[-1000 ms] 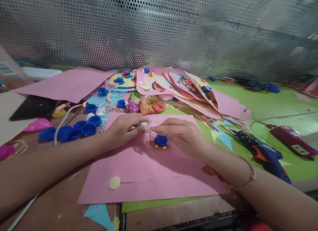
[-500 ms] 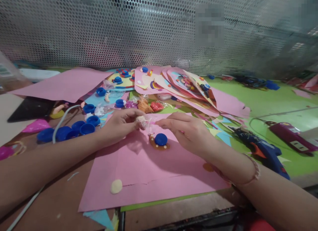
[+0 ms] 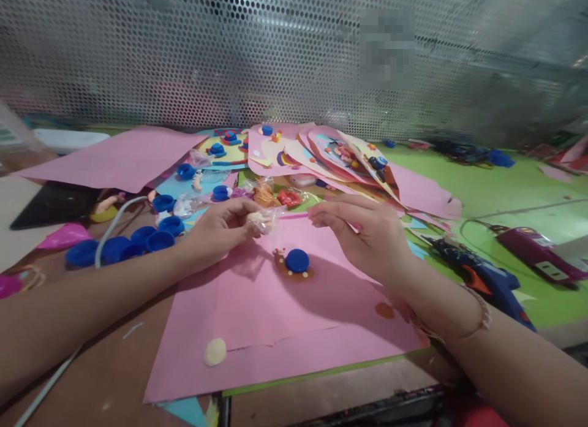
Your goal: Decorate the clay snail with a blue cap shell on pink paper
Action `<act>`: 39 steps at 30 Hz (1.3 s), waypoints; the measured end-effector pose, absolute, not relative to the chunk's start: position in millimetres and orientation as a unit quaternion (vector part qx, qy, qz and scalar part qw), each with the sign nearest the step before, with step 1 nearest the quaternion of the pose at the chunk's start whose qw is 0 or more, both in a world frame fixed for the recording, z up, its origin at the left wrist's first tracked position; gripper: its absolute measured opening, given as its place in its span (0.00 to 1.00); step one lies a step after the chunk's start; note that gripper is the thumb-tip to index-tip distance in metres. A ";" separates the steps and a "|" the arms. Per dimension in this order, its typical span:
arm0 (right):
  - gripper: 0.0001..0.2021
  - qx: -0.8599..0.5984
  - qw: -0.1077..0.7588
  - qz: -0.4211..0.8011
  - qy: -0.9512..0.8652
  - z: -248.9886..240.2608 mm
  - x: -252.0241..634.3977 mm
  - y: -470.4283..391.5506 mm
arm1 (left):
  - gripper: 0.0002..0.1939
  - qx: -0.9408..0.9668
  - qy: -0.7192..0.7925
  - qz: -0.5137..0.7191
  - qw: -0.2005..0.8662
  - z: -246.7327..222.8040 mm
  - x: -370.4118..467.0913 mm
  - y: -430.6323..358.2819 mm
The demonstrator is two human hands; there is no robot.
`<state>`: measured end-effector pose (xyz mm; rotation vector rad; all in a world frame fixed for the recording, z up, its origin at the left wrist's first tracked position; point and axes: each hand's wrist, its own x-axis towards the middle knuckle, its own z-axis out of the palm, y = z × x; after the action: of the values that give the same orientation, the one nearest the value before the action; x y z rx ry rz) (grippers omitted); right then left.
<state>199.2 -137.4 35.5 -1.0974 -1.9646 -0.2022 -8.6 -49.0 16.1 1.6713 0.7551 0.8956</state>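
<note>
Left hand [image 3: 224, 230]: closed, pinching bagged cream clay [image 3: 260, 222] | Right hand [image 3: 367, 231]: half-curled, grip undetermined | Blue cap [image 3: 297, 261]: on pink paper [image 3: 261, 317], near hands

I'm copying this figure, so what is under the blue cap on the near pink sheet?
A brown shape with pale dots shows at the left and near edges of the blue cap, on the pink sheet. What the cap covers is hidden.

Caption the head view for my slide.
Left hand pinches a clear plastic bag of cream clay above pink paper; a blue cap sits below.
</note>
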 end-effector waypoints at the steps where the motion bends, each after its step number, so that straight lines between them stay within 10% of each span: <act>1: 0.10 -0.443 0.438 -0.065 -0.780 36.2 198.7 -137.7 | 0.12 0.698 0.317 0.374 0.522 16.3 -8.5 -49.4; 22: 0.09 -0.465 0.450 0.043 -0.762 34.3 191.5 -140.5 | 0.11 0.681 0.332 0.358 0.546 21.8 -4.9 -56.4; 39: 0.09 -0.422 0.539 0.527 -0.504 22.7 197.7 -120.2 | 0.12 0.708 0.318 0.346 0.527 17.2 -8.4 -54.4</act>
<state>197.7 -120.2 22.7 -1.0023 -1.1982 1.2526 -8.4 -54.4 17.2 1.6925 0.7592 0.8280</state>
